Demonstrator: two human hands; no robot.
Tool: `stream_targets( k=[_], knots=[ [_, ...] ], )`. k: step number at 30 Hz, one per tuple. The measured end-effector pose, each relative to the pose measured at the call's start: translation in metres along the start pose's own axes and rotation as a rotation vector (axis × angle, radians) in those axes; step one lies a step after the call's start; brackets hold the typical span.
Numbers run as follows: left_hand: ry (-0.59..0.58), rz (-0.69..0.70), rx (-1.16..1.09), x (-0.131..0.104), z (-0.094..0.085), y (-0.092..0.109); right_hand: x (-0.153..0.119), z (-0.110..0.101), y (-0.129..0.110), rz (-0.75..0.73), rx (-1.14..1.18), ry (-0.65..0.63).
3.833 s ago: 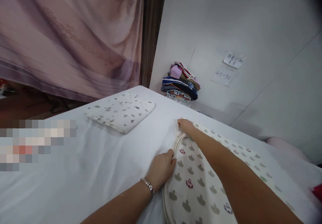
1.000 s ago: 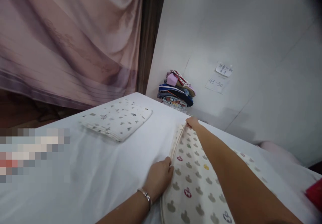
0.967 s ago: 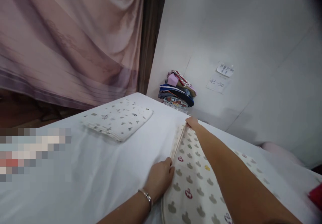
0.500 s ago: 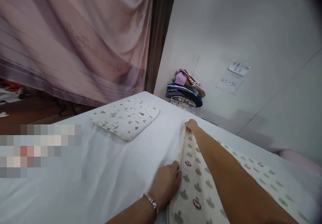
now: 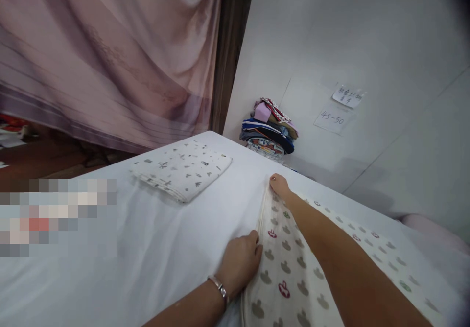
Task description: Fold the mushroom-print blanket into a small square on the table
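A cream cloth (image 5: pixel 284 268) printed with grey, red and green bunny-like shapes lies across the right part of the white-covered table (image 5: pixel 172 248). My right hand (image 5: pixel 279 185) reaches to its far corner, fingers closed on the fabric there. Closer to me, my left hand (image 5: pixel 242 258), with a metal bracelet on the wrist, grips the cloth's left edge. Part of the cloth is hidden under my right forearm. A folded white cloth (image 5: pixel 183 168) with small dark prints rests flat farther left, apart from both hands.
A stack of folded fabrics (image 5: pixel 270 128) stands against the grey wall beyond the table's far edge. Handwritten paper notes (image 5: pixel 332 114) are fixed to that wall. A pink curtain (image 5: pixel 110 62) hangs at the left. Pixelation covers an area at the lower left.
Both hands keep their hold on the bunny-print cloth and have barely moved. The whole view has shifted slightly.
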State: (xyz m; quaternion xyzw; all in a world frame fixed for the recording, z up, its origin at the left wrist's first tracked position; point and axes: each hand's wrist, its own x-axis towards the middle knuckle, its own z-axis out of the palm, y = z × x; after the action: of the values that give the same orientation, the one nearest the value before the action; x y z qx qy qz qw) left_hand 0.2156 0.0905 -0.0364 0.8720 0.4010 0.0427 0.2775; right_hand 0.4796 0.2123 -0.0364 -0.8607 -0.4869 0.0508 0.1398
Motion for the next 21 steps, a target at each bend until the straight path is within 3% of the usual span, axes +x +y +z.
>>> stream_targets(
  k=[9, 16, 21],
  knots=[
    [0.003, 0.019, 0.016, 0.001, -0.002, 0.000, 0.003, -0.003, -0.003, 0.010, 0.096, 0.004],
    [-0.002, 0.015, 0.018, 0.001, 0.000, 0.000, -0.048, -0.011, 0.014, -0.111, 0.214, 0.043],
    [0.066, 0.035, 0.016, 0.002, 0.004, -0.002, -0.077, -0.007, 0.017, -0.178, 0.254, -0.053]
  ],
)
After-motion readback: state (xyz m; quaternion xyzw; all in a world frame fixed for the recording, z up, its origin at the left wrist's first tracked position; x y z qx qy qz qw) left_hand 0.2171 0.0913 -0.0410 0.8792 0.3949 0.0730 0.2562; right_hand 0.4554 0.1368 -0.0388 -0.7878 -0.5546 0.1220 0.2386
